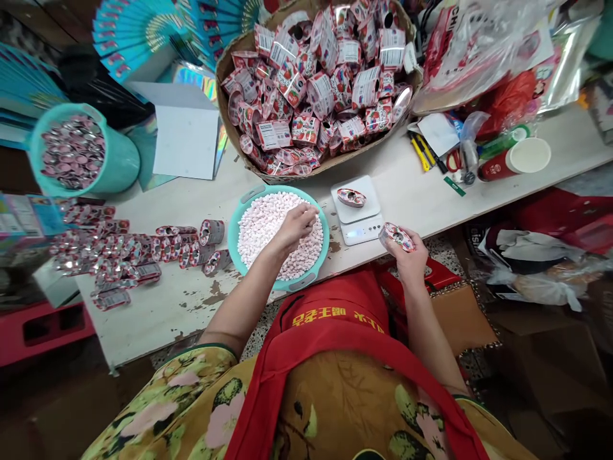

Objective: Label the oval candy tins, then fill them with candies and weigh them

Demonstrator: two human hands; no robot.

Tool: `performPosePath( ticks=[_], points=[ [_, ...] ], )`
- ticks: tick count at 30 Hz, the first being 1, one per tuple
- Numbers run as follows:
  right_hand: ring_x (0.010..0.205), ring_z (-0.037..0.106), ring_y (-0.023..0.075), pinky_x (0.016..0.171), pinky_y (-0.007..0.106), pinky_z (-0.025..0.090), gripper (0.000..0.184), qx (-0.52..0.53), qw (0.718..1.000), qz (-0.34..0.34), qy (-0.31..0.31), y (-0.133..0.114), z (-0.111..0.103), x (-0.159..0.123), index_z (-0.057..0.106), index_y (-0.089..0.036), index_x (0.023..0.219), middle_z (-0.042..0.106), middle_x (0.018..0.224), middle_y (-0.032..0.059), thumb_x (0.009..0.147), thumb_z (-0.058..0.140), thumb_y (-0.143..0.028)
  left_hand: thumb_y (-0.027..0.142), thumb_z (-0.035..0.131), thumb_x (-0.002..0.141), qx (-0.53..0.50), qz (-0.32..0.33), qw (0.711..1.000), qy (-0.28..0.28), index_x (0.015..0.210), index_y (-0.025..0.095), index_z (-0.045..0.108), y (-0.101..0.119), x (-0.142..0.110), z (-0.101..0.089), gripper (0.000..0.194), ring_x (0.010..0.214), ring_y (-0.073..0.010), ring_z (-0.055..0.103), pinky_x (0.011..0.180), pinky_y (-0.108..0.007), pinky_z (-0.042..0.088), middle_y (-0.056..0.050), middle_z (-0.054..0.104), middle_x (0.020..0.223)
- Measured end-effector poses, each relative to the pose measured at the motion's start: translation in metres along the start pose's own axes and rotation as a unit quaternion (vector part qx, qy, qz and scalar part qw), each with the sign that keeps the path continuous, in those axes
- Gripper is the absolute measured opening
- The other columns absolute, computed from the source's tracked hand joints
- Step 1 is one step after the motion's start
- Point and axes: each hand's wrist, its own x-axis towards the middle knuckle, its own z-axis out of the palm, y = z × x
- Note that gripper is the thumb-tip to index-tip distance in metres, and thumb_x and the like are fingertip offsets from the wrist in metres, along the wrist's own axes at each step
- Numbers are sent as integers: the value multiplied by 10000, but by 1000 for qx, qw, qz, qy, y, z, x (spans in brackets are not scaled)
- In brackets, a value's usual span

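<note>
My left hand (pixel 294 228) is over a turquoise basin (pixel 234 230) full of small pale pink and white candies (pixel 263 223). Its fingers are curled together, and what they hold, if anything, is hidden. At the table's front edge, my right hand (pixel 412 255) grips a small strawberry-printed candy container (pixel 398 237) with a dark round opening on top. Just left of that hand lies a white digital scale (pixel 357 227) with a lit display. Another printed container (pixel 351 197) rests on the scale's plate.
Behind the basin stands a large cardboard box (pixel 306 177) heaped with printed containers. Rows of containers (pixel 134 246) line the table's left side, near a turquoise bucket (pixel 125 160) of small shiny pieces. A paper cup (pixel 502 167) and a yellow cutter (pixel 419 153) lie at right.
</note>
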Motion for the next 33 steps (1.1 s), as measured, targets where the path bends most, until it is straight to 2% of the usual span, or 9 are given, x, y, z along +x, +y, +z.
performPosePath(
  ticks=[3,6,10,13,18,21,23,27,33],
  points=[
    [973,702,241,914,396,557,553,3,1000,4,2,-1,1,-3,722,-163,1093,760,1073,87,622,872,-410,298,609,907,180,74,981,-26,809,169,550,2,41,24,173,537,-81,384,527,-198,287,46,463,624],
    [985,698,243,920,397,552,556,0,1000,13,4,-2,-2,-4,724,-168,1093,757,1087,88,620,874,-419,287,536,952,399,116,909,-39,848,165,614,3,80,45,178,740,-159,543,674,-261,376,-30,618,779],
    [967,693,235,904,387,552,553,-5,1000,27,3,0,-10,-1,727,-170,1088,759,1065,80,623,871,-432,296,499,964,581,84,809,-30,1078,192,651,2,104,66,217,943,-269,631,753,-328,400,-115,712,1018],
    [973,690,232,902,380,551,548,-5,1000,29,1,3,-13,5,727,-171,1095,759,1071,78,631,864,-429,325,551,943,617,64,784,-25,1198,213,621,-2,108,72,288,1014,-303,646,780,-343,421,-125,723,1073],
    [964,699,231,905,385,556,546,-8,1000,25,-10,0,-7,13,719,-170,1098,763,1072,80,639,855,-433,238,622,896,522,78,849,-11,968,207,650,-3,112,67,83,899,-226,639,773,-298,441,-61,706,918],
    [964,702,231,905,384,561,540,-11,1000,12,-26,-7,1,16,716,-174,1096,762,1064,75,640,858,-425,327,615,941,275,40,961,7,798,180,573,5,106,56,210,598,-118,518,587,-226,392,2,563,664],
    [965,702,229,902,382,565,528,-16,999,2,-37,-10,6,16,717,-178,1092,761,1061,70,641,857,-414,460,600,959,75,-20,997,13,809,181,532,13,94,47,324,452,-67,365,466,-185,286,56,425,562],
    [969,697,229,910,390,566,521,-22,999,-8,-40,-12,15,15,710,-184,1095,756,1064,64,649,848,-414,372,678,921,-126,-93,988,9,895,164,533,24,56,32,255,407,-27,323,406,-140,179,75,425,561],
    [974,699,230,920,390,560,528,-24,999,-14,-47,-8,19,5,701,-185,1097,753,1079,74,646,839,-423,243,706,866,5,-111,987,-116,892,132,596,9,21,25,159,389,-21,241,414,-189,86,59,454,544]
  ],
)
